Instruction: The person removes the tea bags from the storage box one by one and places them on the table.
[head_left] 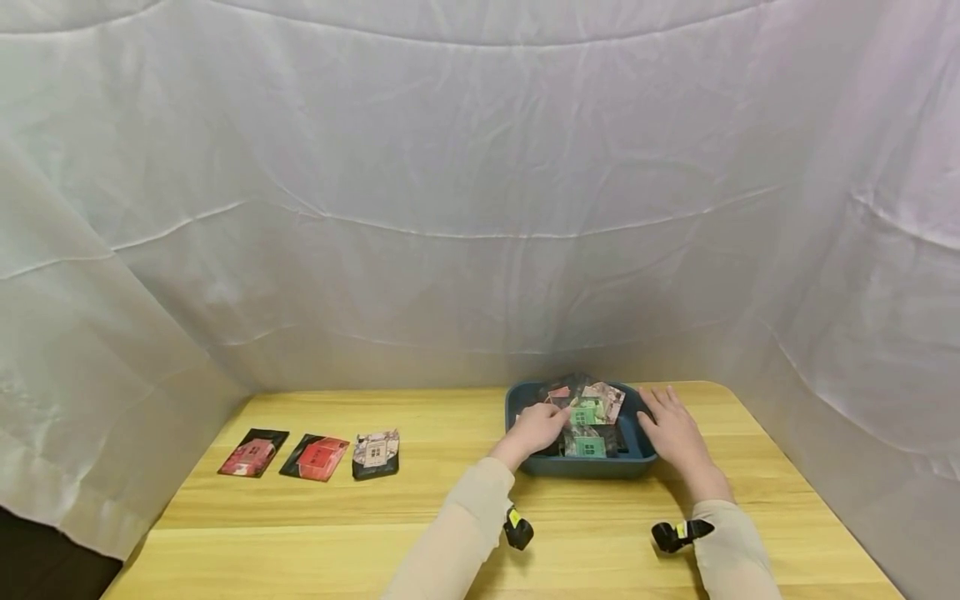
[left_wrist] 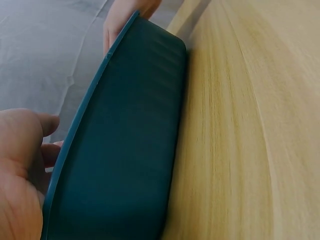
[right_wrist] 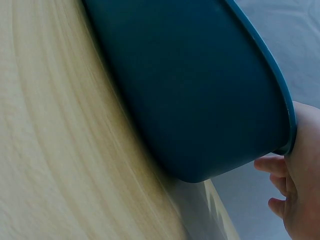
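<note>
A dark blue-green plastic basin stands on the table, holding several flat packets in black, pink and green. My left hand reaches over its left side, thumb and fingertips by a packet with a green label. Seen from the left wrist, the left hand has bent fingers behind the rim, and whatever they touch is hidden. My right hand rests on the basin's right rim with its fingers extended. Another green-labelled packet lies nearer the basin's front.
On the left of the wooden table, a row holds a dark pink packet, a red packet and a pale patterned packet. Grey-white cloth hangs behind and along both sides.
</note>
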